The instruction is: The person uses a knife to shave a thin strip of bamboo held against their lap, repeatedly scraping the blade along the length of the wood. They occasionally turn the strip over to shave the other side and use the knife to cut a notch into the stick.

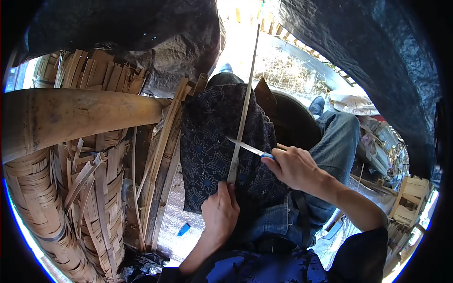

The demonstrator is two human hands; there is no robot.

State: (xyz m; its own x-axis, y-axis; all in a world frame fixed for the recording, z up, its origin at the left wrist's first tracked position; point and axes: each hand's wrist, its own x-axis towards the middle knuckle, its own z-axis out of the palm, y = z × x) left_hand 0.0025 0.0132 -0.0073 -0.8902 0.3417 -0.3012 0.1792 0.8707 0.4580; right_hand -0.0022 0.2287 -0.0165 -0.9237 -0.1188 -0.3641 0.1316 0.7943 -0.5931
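My left hand (221, 210) is closed round the near end of a long, thin bamboo strip (245, 111), which points away from me over my lap. In my right hand (296, 168) is a knife (251, 149) with a blue part at the grip. Its blade lies across the strip, a little beyond my left fingers; whether it cuts in cannot be told. Under the strip, a dark patterned cloth (207, 155) covers my thigh. Most of the knife's handle is hidden inside my right fingers.
A thick bamboo pole (85, 115) juts in from the left, above woven bamboo (40, 198) and upright split slats (163, 174). Dark sheeting (368, 52) hangs at upper right. A small blue object (184, 229) lies on the floor. At right stands a wooden crate (409, 200).
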